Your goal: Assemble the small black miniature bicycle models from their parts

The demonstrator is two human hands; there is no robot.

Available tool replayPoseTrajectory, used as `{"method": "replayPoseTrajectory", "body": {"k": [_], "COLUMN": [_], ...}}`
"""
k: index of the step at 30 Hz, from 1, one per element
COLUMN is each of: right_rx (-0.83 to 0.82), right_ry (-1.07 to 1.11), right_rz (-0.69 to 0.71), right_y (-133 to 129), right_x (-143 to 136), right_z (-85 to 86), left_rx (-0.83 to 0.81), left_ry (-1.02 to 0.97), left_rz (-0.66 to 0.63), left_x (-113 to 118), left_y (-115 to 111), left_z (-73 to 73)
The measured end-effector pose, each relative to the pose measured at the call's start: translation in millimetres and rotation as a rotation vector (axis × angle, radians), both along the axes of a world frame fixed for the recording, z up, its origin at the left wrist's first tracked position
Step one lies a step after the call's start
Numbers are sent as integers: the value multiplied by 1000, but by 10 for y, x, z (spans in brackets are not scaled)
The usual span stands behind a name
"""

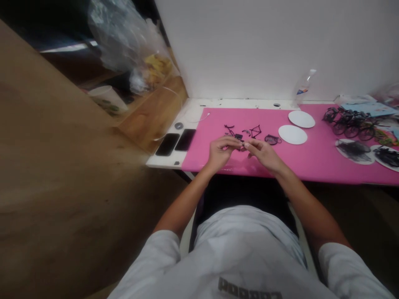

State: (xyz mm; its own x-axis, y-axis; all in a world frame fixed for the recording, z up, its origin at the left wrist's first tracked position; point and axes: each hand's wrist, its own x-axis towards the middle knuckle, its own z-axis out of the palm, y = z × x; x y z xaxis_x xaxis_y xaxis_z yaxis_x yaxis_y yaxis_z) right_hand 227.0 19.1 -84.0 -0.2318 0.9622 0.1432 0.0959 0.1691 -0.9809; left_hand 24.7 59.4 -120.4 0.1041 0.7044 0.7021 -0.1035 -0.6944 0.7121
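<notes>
My left hand (222,153) and my right hand (262,153) meet over the pink mat (199,158), their fingertips pinched together around a small dark part (242,145). It is too small to name. Just beyond the fingers lie loose black pieces of a model bicycle, among them a thin frame (256,131) and a forked piece (230,128). A small black block (238,136) sits close to my left fingertips. To the right of my right hand are dark round parts (272,139), perhaps wheels.
Two white plates (292,135) lie right of centre. Farther right stand several assembled model bicycles (350,122), with plates of black parts (354,150) before them. Two dark phones (167,144) rest at the left table edge. A clear bottle (305,88) stands by the wall.
</notes>
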Motion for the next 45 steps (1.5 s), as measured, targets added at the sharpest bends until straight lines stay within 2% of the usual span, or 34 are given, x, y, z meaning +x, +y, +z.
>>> {"method": "replayPoseTrajectory", "body": {"k": [6, 13, 21, 29, 36, 45], "right_rx": [15, 95, 282, 149, 101, 83], "right_ry": [-2, 12, -123, -35, -7, -30], "right_rz": [-45, -177, -128, 2, -45, -39], "right_y": [-4, 2, -5, -8, -39, -71], "right_x": [-29, -100, -82, -38, -114, -143], "right_z": [-25, -97, -84, -28, -26, -14], "left_rx": [-29, -9, -18, -79, -40, -10], "left_ry": [-4, -21, -20, -48, -37, 6], "left_rz": [7, 39, 14, -73, -62, -75], "left_x": [18, 53, 18, 9, -25, -68], "left_y": [-14, -34, -26, 2, 27, 29], "left_z": [30, 46, 85, 81, 81, 113]}}
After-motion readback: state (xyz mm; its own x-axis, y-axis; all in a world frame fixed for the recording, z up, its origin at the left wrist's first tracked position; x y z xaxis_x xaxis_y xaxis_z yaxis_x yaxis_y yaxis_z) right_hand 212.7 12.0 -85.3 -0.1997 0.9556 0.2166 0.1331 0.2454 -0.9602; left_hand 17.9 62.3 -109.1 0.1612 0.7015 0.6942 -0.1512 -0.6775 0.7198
